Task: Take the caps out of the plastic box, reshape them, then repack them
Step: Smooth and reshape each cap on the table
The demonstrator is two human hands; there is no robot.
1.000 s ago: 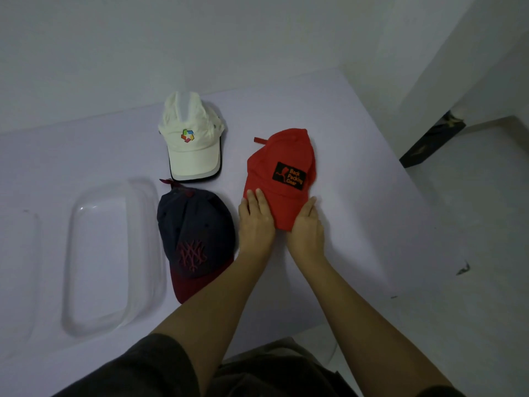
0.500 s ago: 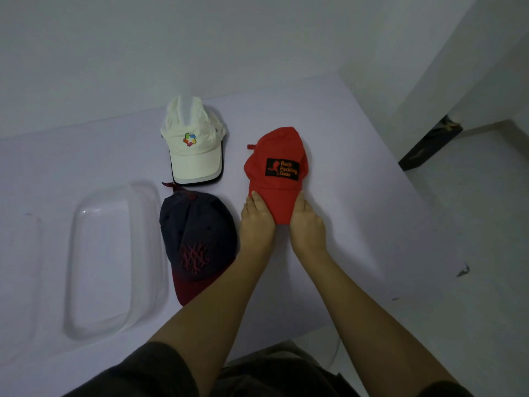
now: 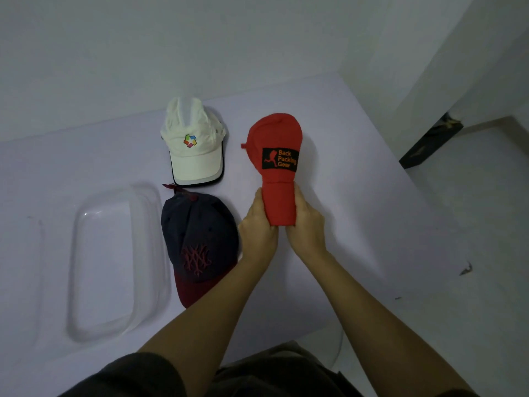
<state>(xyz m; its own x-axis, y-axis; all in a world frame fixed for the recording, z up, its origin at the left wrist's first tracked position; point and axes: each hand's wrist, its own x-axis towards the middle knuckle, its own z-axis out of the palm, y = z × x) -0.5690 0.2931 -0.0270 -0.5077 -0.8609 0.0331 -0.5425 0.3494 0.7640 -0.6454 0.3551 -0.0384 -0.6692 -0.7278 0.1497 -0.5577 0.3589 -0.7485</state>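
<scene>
Both grips clamped: left hand (image 3: pixel 259 224), right hand (image 3: pixel 307 224) squeezing red cap (image 3: pixel 276 144) brim, crown upward.

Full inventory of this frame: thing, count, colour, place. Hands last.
red cap: 1, red with a black patch lettered in orange, right of centre on the table, brim squeezed into a narrow roll
white cap: 1, off-white with a multicolour logo, far centre, lying flat
navy cap: 1, dark navy with a maroon brim and red stitching, near centre, just right of the box
plastic box: 1, clear, left side, nothing inside it
lid or second tray: 1, clear, far left edge, hard to make out
table: 1, white
dark object: 1, black, on the floor beyond the table's right edge
left hand: closed on the left of the red brim
right hand: closed on the right of the brim
</scene>
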